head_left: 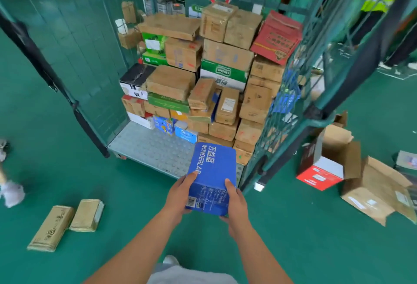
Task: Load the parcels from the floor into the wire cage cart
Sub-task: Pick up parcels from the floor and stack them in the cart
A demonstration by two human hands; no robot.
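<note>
Parcels [228, 56] fill the rear and right side of the wire cage cart [67, 42], stacked in uneven tiers of brown, green, red and blue cartons. The front-left part of the cart's metal deck [146, 146] shows bare studded plate. One blue box [212, 177], printed "WONDERLAP…" with the last letter hidden by a thumb, is held in the air above the front edge of the deck. The left hand [180, 191] grips its left side, thumb on the top face; the right hand [237, 202] grips its right side in the same way. The fingers of both hands wrap under the box and are out of sight.

Two flat gold-wrapped packages [67, 223] lie side by side on the green floor [112, 193], left of the arms. Right of the cart, an opened red-and-white carton [322, 168] and flattened brown cardboard [379, 189] rest on the floor. The cart's right mesh wall [293, 94] partly screens the parcels behind it. Labels on the stacked cartons are too blurred to read. At the left frame edge a blurred white object is cut off and cannot be identified.
</note>
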